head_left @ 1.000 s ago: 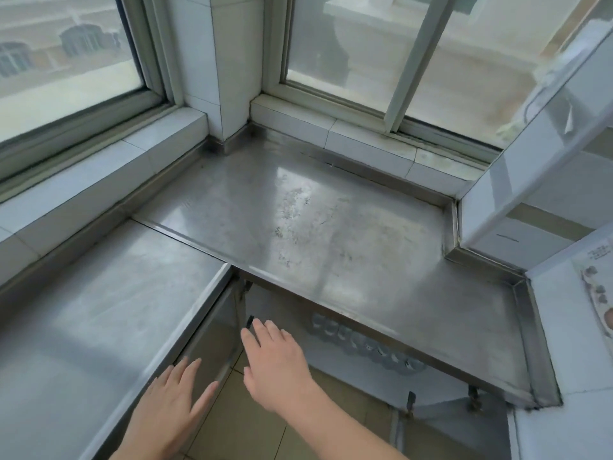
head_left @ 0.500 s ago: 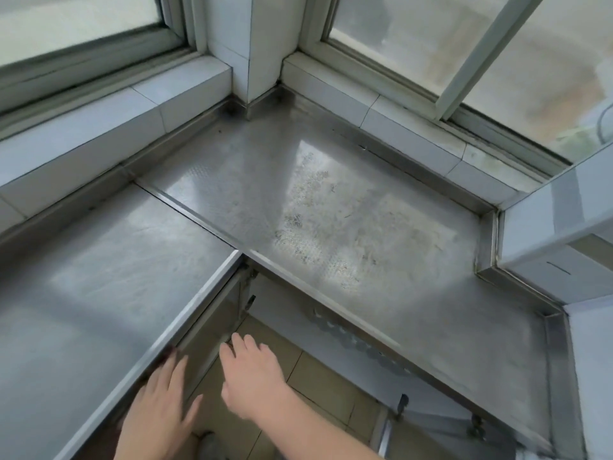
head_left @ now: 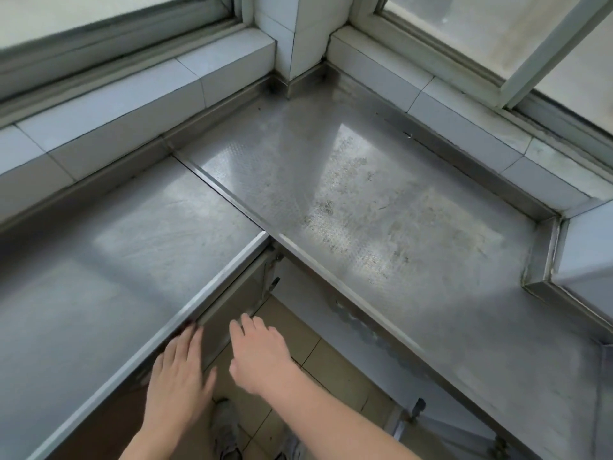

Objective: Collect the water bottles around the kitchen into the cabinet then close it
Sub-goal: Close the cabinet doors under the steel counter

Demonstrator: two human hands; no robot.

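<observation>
Both hands have drawn nearer the cabinet door (head_left: 229,313) under the counter's (head_left: 99,277) near edge since a second ago. Left hand (head_left: 180,376) lies flat, fingers straight, against the door's top; right hand (head_left: 262,353) hovers just beside it, fingers loosely apart, holding nothing. No water bottles show. To shut it well, I judge: push evenly with flat palms, keeping fingertips off the closing edge.

Soft daylight from windows (head_left: 497,34) at twelve o'clock glares off the counter (head_left: 358,207) — hands (head_left: 180,370) motion-blurred, edges bowed.
</observation>
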